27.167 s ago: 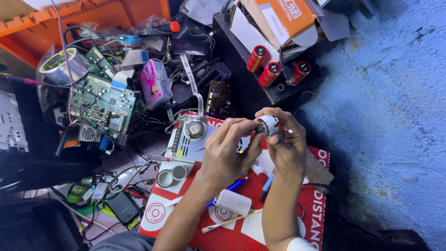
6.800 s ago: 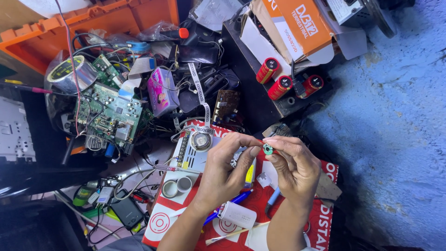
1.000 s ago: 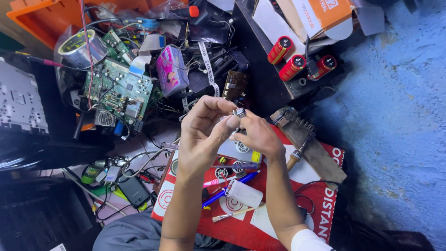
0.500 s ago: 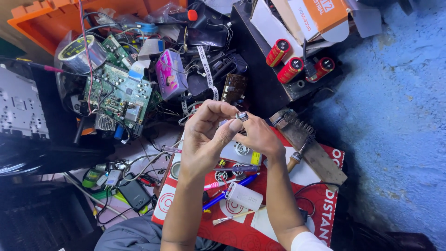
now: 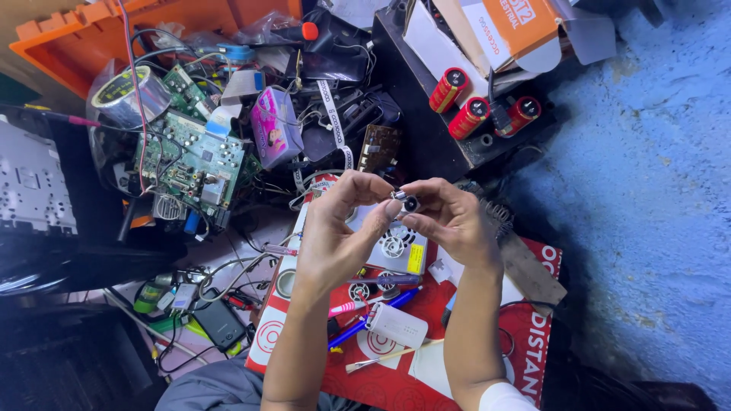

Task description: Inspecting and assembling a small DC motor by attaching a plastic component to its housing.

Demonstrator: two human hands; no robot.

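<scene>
The cluttered counter (image 5: 251,221) carries, from big to small, a red printed sheet (image 5: 533,335), a green circuit board (image 5: 190,164), three red capacitors (image 5: 468,118), a white rectangular block (image 5: 396,326) and a blue pen (image 5: 369,320). Above the sheet, the left hand (image 5: 335,236) and the right hand (image 5: 449,221) meet fingertip to fingertip around a small round part (image 5: 410,203), silvery with a dark centre, held up in the air between them. The fingers of both hands are pinched together on it, the left thumb pressing from below, the right thumb and forefinger gripping its side. Half a second ago the hands held the same part in the same pinch; the view has shifted slightly, so they now sit a touch lower and further right in the picture
</scene>
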